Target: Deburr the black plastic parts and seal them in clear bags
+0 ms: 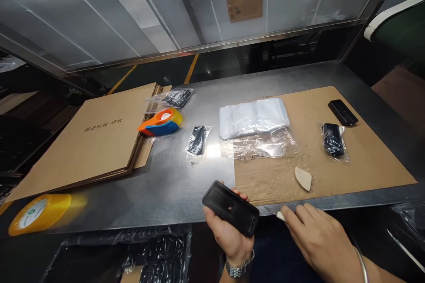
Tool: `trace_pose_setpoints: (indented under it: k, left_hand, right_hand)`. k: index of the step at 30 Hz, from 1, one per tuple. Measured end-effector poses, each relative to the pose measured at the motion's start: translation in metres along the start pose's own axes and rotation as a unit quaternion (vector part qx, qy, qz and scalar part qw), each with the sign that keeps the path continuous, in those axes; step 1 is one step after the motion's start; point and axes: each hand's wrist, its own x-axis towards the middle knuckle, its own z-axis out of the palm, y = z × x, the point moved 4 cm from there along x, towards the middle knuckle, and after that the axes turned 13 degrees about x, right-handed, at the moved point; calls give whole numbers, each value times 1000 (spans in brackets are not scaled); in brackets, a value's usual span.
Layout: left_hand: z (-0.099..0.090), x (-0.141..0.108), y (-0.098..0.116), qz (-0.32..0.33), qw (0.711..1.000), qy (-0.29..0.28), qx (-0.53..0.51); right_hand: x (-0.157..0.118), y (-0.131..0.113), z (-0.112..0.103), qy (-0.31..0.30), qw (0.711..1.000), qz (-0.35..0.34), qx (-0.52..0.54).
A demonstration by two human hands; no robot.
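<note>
My left hand [230, 236], palm up with a metal watch at the wrist, is closed around a black plastic housing [221, 201]. The housing is oblong with rounded edges and has a small hole near its middle. It is tilted above the table's front edge. To its right, my right hand [315, 234] grips a small thin-bladed knife [280, 216] with a pale handle. The blade points left toward the housing, and I cannot tell whether they touch. Just beyond my right hand, a cream-coloured wedge-shaped piece [303, 178] lies on a cardboard sheet [361, 154].
Clear plastic bags [254, 119] lie mid-table. A bagged black part [333, 139] and a bare black part [343, 112] lie right; another bagged part [198, 140] lies left of centre. Flat cartons [102, 132], a tape dispenser [162, 121] and a yellow tape roll [40, 213] are at left.
</note>
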Motion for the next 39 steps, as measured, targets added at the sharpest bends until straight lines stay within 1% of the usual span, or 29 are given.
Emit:
trace_pose_setpoints:
  k: [3, 7, 18, 24, 34, 39]
  left_hand:
    - [3, 0, 0, -39, 999, -36, 4]
    - [7, -2, 1, -56, 997, -58, 8]
    - [12, -7, 4, -42, 997, -64, 22]
    - [12, -9, 4, -18, 997, -70, 28]
    - [12, -12, 1, -12, 997, -69, 24]
    - [9, -10, -3, -26, 997, -72, 27]
  right_hand:
    - [-1, 4, 0, -30, 998, -4, 54]
    - [-1, -2, -2, -20, 999, -30, 36]
    - [-3, -7, -1, -17, 1000, -15, 9]
    - [-2, -7, -2, -24, 1000, -17, 4]
    - [-2, -5, -2, -33, 999, -17, 4]
    - [-3, -5, 1, -24, 999, -14, -19]
